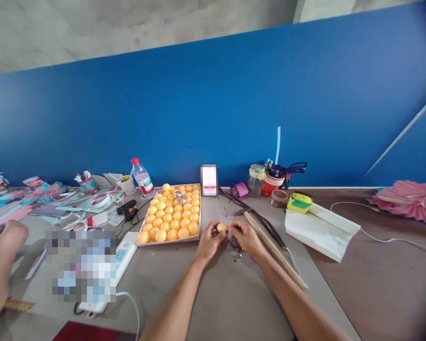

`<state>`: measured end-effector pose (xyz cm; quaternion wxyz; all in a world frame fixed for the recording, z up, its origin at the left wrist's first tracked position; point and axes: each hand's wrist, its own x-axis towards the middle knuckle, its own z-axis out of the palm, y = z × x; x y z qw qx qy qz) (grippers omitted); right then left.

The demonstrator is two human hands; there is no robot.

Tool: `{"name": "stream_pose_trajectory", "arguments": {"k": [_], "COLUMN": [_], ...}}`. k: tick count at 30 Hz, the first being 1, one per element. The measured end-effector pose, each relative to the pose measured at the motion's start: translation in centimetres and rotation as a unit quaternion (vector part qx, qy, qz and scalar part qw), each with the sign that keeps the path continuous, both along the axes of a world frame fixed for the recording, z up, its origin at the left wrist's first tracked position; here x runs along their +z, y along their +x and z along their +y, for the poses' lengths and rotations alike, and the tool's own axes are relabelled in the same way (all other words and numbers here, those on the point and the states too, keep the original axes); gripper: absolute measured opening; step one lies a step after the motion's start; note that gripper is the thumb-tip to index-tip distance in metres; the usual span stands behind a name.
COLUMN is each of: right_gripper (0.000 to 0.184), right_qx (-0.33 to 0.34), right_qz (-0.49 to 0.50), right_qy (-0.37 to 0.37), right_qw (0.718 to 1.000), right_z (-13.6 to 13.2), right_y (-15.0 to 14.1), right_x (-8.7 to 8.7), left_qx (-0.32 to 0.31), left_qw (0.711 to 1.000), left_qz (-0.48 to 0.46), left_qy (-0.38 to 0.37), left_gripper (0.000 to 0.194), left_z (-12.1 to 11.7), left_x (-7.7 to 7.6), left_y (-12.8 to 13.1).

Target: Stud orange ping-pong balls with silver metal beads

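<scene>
Between the fingers of my left hand (208, 244) is an orange-yellow ball (222, 228). My right hand (247, 238) is pinched at the ball's right side; anything in its fingertips is too small to make out. Under my right fingers lies a small pile of dark, shiny bits (235, 244) on the grey tabletop (234, 293). To the left of my hands, a shallow box (199, 208) holds several rows of similar orange balls, with a few silvery pieces (180, 197) on top near the back.
Thin wooden strips (275, 251) and a dark strap (270, 227) lie right of my hands. Behind stand a glass jar (256, 182) and a red cup (271, 185) of tools. A power strip (122, 263) and glue gun (128, 210) lie left. Another person's hand (12, 239) is far left.
</scene>
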<state>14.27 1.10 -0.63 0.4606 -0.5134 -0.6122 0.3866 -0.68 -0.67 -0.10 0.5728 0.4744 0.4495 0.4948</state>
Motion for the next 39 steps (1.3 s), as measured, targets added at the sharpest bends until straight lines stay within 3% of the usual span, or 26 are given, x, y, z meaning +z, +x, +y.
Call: {"name": "stream_pose_trajectory", "arguments": {"k": [5, 9, 12, 15, 18, 23, 27, 33, 36, 39], "right_gripper": [0.016, 0.018, 0.016, 0.016, 0.017, 0.011, 0.005, 0.023, 0.023, 0.021], "right_qx": [-0.033, 0.000, 0.026, 0.029, 0.017, -0.047, -0.073, 0.011, 0.064, 0.073], "right_qz": [-0.187, -0.373, -0.424, -0.419, -0.375, -0.180, -0.027, 0.140, 0.199, 0.213], "right_qy": [0.091, 0.064, 0.052, 0.054, 0.070, 0.112, 0.036, -0.077, -0.113, -0.133], "right_qw": [0.978, 0.925, 0.904, 0.906, 0.924, 0.976, 0.996, 0.987, 0.971, 0.965], "right_z": [0.7, 0.1, -0.3, -0.2, 0.1, 0.7, 0.8, 0.2, -0.2, -0.5], "right_y": [1.8, 1.7, 1.4, 1.3, 1.3, 1.2, 0.8, 0.2, 0.0, -0.3], "right_x": [-0.8, -0.7, -0.3, -0.4, -1.0, -1.9, -1.9, -1.3, -0.8, -0.3], "left_qx": [0.043, 0.038, 0.028, 0.029, 0.034, 0.026, 0.021, 0.016, 0.013, 0.017], "left_qw": [0.997, 0.997, 0.998, 0.998, 0.998, 0.999, 0.999, 0.999, 0.999, 0.999], "left_qz": [-0.057, -0.058, -0.048, -0.044, -0.042, -0.038, -0.035, -0.042, -0.036, -0.022], "left_qy": [-0.018, -0.025, -0.022, -0.016, -0.020, -0.018, -0.022, -0.019, -0.019, -0.017], "left_gripper": [0.046, 0.050, 0.049, 0.047, 0.047, 0.047, 0.045, 0.043, 0.043, 0.043], "left_z": [0.5, 0.5, 0.5, 0.5, 0.5, 0.4, 0.4, 0.4, 0.3, 0.2], "left_x": [-0.1, -0.1, -0.1, -0.2, -0.2, -0.1, 0.0, -0.1, 0.1, 0.3], "left_y": [0.0, 0.0, 0.0, 0.0, 0.0, 0.0, 0.0, 0.0, 0.0, -0.1]}}
